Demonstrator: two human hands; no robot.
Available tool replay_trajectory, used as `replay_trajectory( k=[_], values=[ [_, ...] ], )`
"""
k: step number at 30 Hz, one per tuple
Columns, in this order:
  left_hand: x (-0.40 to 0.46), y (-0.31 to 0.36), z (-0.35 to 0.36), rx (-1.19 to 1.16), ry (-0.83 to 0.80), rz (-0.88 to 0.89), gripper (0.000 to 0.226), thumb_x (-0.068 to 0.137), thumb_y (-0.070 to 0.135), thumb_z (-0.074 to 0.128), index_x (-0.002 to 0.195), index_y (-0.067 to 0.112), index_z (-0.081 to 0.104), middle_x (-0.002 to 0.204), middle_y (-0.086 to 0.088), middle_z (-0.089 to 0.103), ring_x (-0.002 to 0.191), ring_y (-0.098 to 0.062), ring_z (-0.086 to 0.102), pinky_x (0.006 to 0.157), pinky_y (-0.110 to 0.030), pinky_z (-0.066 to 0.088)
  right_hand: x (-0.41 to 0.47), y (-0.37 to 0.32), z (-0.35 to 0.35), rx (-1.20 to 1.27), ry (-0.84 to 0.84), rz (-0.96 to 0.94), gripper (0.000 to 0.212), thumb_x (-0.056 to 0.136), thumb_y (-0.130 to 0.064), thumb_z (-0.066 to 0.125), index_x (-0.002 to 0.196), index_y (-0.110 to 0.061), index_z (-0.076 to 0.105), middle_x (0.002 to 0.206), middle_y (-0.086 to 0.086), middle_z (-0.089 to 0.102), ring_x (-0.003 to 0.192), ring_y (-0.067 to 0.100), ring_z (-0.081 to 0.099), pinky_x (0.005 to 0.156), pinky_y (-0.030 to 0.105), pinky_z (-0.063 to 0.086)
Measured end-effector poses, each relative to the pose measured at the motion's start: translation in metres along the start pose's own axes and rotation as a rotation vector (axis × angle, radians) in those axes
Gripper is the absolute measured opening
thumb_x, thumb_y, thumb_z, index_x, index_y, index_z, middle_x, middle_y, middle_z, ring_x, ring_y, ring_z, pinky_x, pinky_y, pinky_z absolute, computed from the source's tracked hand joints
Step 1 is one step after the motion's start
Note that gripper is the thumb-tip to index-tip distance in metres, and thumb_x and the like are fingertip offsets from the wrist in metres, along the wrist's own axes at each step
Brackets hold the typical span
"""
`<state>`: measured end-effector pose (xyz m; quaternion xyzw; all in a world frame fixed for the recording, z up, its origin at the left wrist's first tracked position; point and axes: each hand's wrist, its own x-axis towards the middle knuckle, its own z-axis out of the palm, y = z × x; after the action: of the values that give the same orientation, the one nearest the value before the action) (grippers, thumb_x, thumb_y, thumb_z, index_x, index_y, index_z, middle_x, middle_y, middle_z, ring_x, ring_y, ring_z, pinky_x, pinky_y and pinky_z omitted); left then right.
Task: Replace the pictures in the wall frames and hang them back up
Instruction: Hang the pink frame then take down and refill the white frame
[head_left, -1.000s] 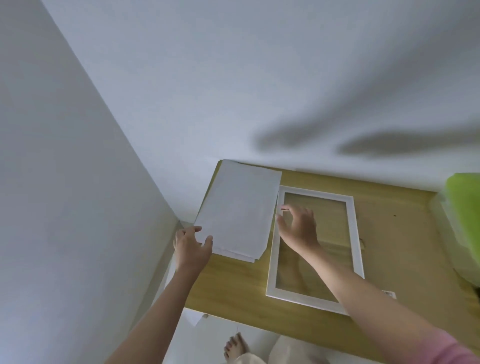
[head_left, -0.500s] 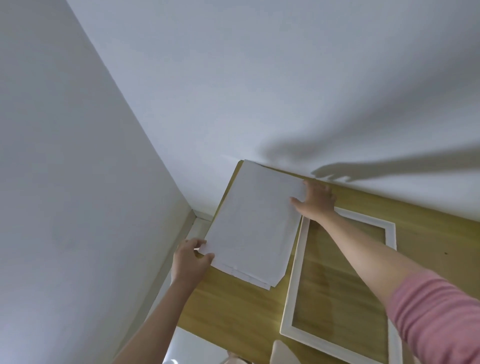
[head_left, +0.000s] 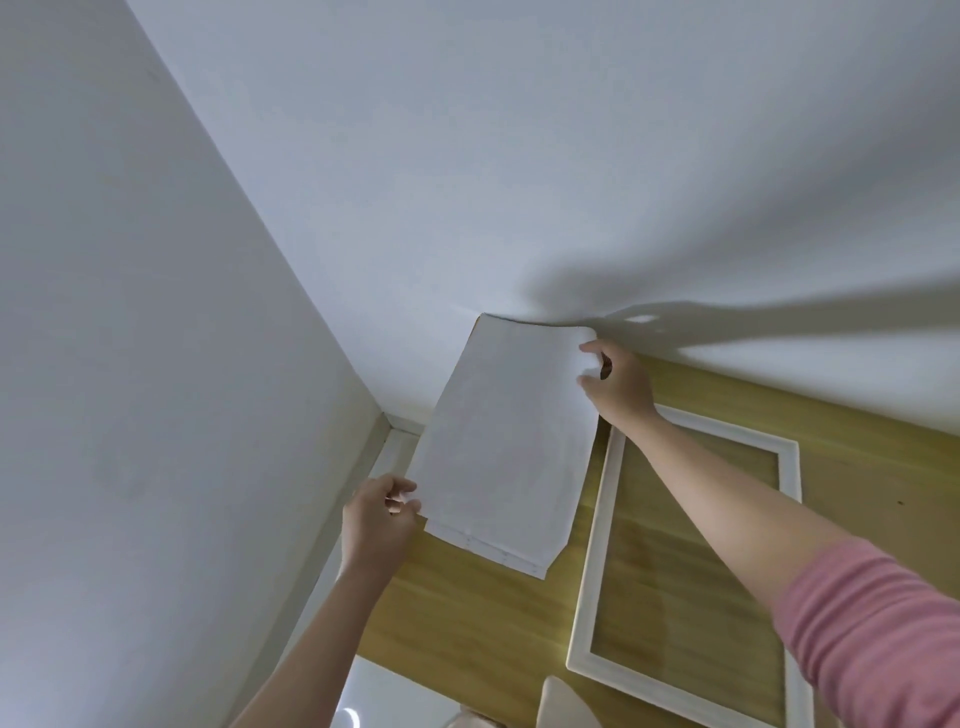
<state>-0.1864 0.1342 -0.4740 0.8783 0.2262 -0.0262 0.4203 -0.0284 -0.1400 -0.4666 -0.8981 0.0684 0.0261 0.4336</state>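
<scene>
The left hand (head_left: 375, 525) pinches the near corner of the white sheet (head_left: 506, 447) and the right hand (head_left: 618, 387) pinches its far corner, beside the white frame (head_left: 597, 551) on the wooden table (head_left: 467, 623).

Soft even daylight, long arm shadows on wall (head_left: 571, 156), wide-angle bowing at edges, slight blur.
</scene>
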Motion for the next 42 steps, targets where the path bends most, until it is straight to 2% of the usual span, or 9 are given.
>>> replay_trajectory(
  k=[4, 9, 17, 21, 26, 30, 35, 39, 42],
  values=[
    [-0.001, 0.008, -0.010, -0.103, 0.021, -0.035, 0.016, 0.074, 0.008, 0.073, 0.082, 0.021, 0.068, 0.082, 0.007, 0.066, 0.070, -0.007, 0.061, 0.063, -0.018, 0.043, -0.003, -0.017, -0.012, 0.083, 0.111, -0.067, 0.031, 0.081, -0.006, 0.064, 0.110, -0.016, 0.065, 0.085, -0.005, 0.055, 0.078, 0.012, 0.050, 0.072, 0.019, 0.040],
    [-0.019, 0.023, -0.020, -0.230, 0.021, 0.011, 0.006, 0.071, 0.015, 0.079, 0.073, 0.018, 0.075, 0.074, 0.009, 0.071, 0.063, -0.003, 0.066, 0.055, -0.006, 0.048, -0.016, -0.023, -0.041, 0.164, 0.309, -0.038, 0.022, 0.079, -0.007, 0.066, 0.099, -0.011, 0.070, 0.097, -0.007, 0.063, 0.078, 0.012, 0.052, 0.076, 0.020, 0.039],
    [-0.056, 0.040, 0.000, -0.258, -0.228, 0.071, 0.012, 0.068, 0.019, 0.081, 0.076, 0.023, 0.073, 0.076, 0.009, 0.073, 0.066, -0.010, 0.068, 0.055, -0.013, 0.050, -0.074, 0.016, -0.094, 0.191, 0.539, 0.057, 0.020, 0.072, -0.008, 0.074, 0.092, -0.009, 0.072, 0.092, 0.002, 0.070, 0.078, 0.014, 0.060, 0.069, 0.013, 0.044],
    [-0.077, 0.044, 0.019, -0.238, -0.356, 0.106, 0.019, 0.065, 0.018, 0.083, 0.081, 0.022, 0.072, 0.080, 0.009, 0.072, 0.066, -0.013, 0.068, 0.058, -0.018, 0.051, -0.106, 0.050, -0.118, 0.165, 0.590, 0.132, 0.024, 0.072, -0.008, 0.076, 0.095, -0.005, 0.072, 0.094, 0.010, 0.071, 0.080, 0.015, 0.061, 0.074, 0.022, 0.045],
    [-0.109, 0.048, 0.049, -0.155, -0.461, 0.133, 0.022, 0.064, 0.018, 0.084, 0.081, 0.021, 0.071, 0.075, 0.003, 0.071, 0.060, -0.012, 0.063, 0.057, -0.014, 0.050, -0.130, 0.089, -0.141, 0.084, 0.558, 0.187, 0.025, 0.074, -0.010, 0.074, 0.099, -0.005, 0.072, 0.098, 0.013, 0.071, 0.082, 0.019, 0.060, 0.076, 0.023, 0.043],
    [-0.135, 0.052, 0.072, -0.042, -0.473, 0.135, 0.016, 0.065, 0.023, 0.082, 0.077, 0.025, 0.071, 0.075, 0.008, 0.070, 0.056, -0.001, 0.061, 0.055, -0.010, 0.046, -0.137, 0.118, -0.153, -0.002, 0.380, 0.252, 0.032, 0.077, -0.011, 0.072, 0.109, -0.008, 0.068, 0.111, 0.010, 0.067, 0.096, 0.022, 0.061, 0.084, 0.026, 0.043],
    [-0.164, 0.057, 0.094, 0.054, -0.393, 0.129, 0.010, 0.070, 0.022, 0.076, 0.069, 0.027, 0.067, 0.070, 0.012, 0.067, 0.062, 0.003, 0.061, 0.056, -0.007, 0.043, -0.138, 0.140, -0.159, -0.063, 0.121, 0.252, 0.048, 0.075, -0.010, 0.074, 0.121, -0.010, 0.060, 0.114, 0.012, 0.062, 0.098, 0.024, 0.060, 0.087, 0.032, 0.048],
    [-0.175, 0.058, 0.103, 0.108, -0.291, 0.140, 0.011, 0.073, 0.015, 0.073, 0.069, 0.022, 0.065, 0.070, 0.011, 0.065, 0.068, 0.000, 0.060, 0.058, -0.008, 0.042, -0.132, 0.145, -0.157, -0.134, 0.032, 0.199, 0.051, 0.075, -0.013, 0.074, 0.123, -0.010, 0.057, 0.124, 0.012, 0.050, 0.109, 0.023, 0.052, 0.085, 0.024, 0.037],
    [-0.178, 0.053, 0.106, 0.152, -0.227, 0.150, 0.010, 0.075, 0.014, 0.071, 0.073, 0.021, 0.064, 0.077, 0.010, 0.063, 0.073, -0.001, 0.058, 0.062, -0.008, 0.040, -0.131, 0.145, -0.154, -0.164, 0.007, 0.199, 0.052, 0.076, -0.017, 0.074, 0.124, -0.010, 0.056, 0.127, 0.013, 0.041, 0.099, 0.018, 0.047, 0.083, 0.022, 0.035]
  ],
)
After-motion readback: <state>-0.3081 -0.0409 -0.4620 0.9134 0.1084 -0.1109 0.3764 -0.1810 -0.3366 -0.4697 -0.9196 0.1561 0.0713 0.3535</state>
